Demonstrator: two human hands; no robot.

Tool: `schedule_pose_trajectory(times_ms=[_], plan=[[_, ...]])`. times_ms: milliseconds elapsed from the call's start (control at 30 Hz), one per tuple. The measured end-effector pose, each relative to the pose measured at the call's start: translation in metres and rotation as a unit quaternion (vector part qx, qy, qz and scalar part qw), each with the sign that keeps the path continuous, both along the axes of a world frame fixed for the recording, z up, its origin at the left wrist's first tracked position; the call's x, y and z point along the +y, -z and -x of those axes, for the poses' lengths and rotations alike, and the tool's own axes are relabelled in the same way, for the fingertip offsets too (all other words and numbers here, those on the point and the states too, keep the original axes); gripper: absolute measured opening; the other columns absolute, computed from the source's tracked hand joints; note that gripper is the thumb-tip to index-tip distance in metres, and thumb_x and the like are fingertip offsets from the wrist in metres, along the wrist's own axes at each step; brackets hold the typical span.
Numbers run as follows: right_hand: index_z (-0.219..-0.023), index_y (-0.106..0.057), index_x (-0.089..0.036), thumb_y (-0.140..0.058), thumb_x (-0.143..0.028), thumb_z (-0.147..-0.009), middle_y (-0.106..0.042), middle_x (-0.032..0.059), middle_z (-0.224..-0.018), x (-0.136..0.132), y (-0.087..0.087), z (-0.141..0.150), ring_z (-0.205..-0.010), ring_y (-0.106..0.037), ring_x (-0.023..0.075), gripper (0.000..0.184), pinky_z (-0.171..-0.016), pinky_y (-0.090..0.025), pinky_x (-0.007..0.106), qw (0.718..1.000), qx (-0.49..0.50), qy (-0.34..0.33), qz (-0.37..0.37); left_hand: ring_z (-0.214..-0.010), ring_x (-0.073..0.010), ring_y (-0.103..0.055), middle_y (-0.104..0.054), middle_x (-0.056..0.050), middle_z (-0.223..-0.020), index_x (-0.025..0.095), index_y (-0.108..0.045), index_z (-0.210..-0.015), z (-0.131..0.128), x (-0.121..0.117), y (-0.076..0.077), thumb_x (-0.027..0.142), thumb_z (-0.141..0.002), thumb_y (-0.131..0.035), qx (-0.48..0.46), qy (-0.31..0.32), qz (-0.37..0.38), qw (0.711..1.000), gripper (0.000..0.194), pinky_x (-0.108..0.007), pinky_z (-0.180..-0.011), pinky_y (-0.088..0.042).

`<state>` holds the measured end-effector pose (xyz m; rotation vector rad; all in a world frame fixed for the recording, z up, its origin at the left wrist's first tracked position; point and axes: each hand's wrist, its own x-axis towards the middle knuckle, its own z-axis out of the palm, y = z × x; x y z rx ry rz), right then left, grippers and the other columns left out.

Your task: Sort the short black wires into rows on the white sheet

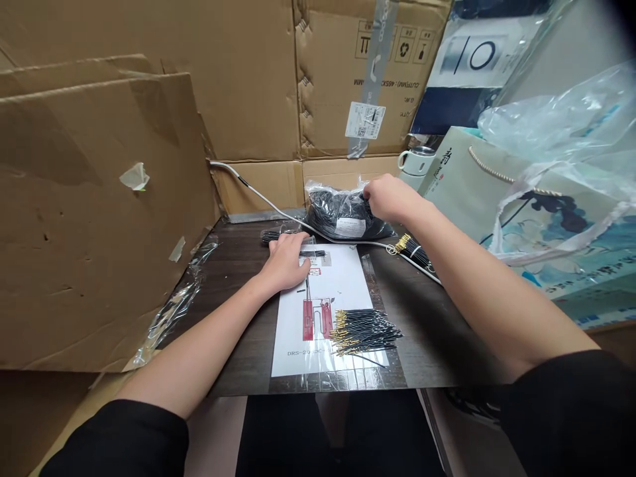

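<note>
A: So how's that clear bag (330, 215) lying?
B: Long side runs left-right, at the table's back by the cardboard (263, 189). Crinkly, stuffed with black stuff, white label facing front. White cord (271, 205) crosses just in front.
A: Hands?
B: Right hand (390, 197) is curled at its right top, left hand (287, 264) palm-down over black rods (318, 253). Can't tell how closed either is, or what's gripped. Gold-tipped black pieces (365, 331) sit on the paper (293, 351), nearer the wearer.

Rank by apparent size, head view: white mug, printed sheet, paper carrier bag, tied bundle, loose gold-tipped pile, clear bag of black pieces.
1. Paper carrier bag
2. Printed sheet
3. Clear bag of black pieces
4. Loose gold-tipped pile
5. White mug and tied bundle: too alike to rank
</note>
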<state>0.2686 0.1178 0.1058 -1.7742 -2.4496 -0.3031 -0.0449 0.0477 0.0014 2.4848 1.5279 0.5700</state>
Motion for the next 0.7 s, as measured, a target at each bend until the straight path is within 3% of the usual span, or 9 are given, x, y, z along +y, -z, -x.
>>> schedule_pose_trajectory(times_ms=[200, 333, 400, 467, 700], plan=[[-0.131, -0.084, -0.015, -0.062, -0.007, -0.096, -0.078, 0.0213, -0.124, 0.020, 0.001, 0.012, -0.107, -0.075, 0.0342, 0.042, -0.092, -0.059, 0.044, 0.998, -0.012, 0.003, 0.067, -0.144, -0.0423, -0.048, -0.061, -0.018, -0.153, 0.019, -0.056, -0.150, -0.001, -0.001, 0.002, 0.028, -0.092, -0.064, -0.002, -0.004, -0.015, 1.000, 0.059, -0.065, -0.120, -0.039], [-0.122, -0.085, -0.012, -0.069, -0.032, -0.105, -0.078, 0.0218, -0.112, 0.028, -0.004, 0.018, -0.103, -0.074, 0.0336, 0.031, -0.090, -0.057, 0.044, 0.995, -0.005, -0.009, 0.098, -0.145, -0.0414, -0.048, -0.060, -0.017, -0.153, 0.019, -0.054, -0.149, -0.001, -0.002, 0.000, 0.024, -0.088, -0.066, -0.011, -0.002, -0.015, 1.000, 0.063, -0.064, -0.122, -0.038], [-0.116, -0.085, -0.011, -0.064, -0.047, -0.110, -0.078, 0.0227, -0.105, 0.031, -0.006, 0.020, -0.101, -0.073, 0.0340, 0.042, -0.088, -0.056, 0.045, 0.996, 0.006, -0.008, 0.089, -0.145, -0.0407, -0.048, -0.060, -0.016, -0.152, 0.020, -0.054, -0.147, -0.002, -0.003, -0.001, 0.024, -0.087, -0.067, -0.015, 0.000, -0.017, 1.000, 0.062, -0.064, -0.123, -0.038], [-0.110, -0.085, -0.010, -0.057, -0.053, -0.113, -0.078, 0.0242, -0.103, 0.033, -0.005, 0.023, -0.101, -0.073, 0.0347, 0.051, -0.089, -0.056, 0.046, 0.997, 0.005, 0.000, 0.079, -0.144, -0.0402, -0.048, -0.060, -0.016, -0.151, 0.020, -0.055, -0.146, -0.003, -0.005, -0.002, 0.024, -0.086, -0.067, -0.015, 0.001, -0.020, 1.000, 0.060, -0.064, -0.123, -0.038], [-0.137, -0.075, -0.011, -0.061, -0.065, -0.108, -0.077, 0.0249, -0.135, 0.044, 0.010, 0.029, -0.120, -0.073, 0.0385, 0.063, -0.100, -0.057, 0.045, 0.983, -0.035, -0.011, 0.180, -0.142, -0.0391, -0.050, -0.062, -0.016, -0.148, 0.019, -0.056, -0.142, -0.003, -0.007, -0.003, 0.025, -0.088, -0.067, -0.011, 0.003, -0.029, 1.000, 0.056, -0.062, -0.120, -0.039]])
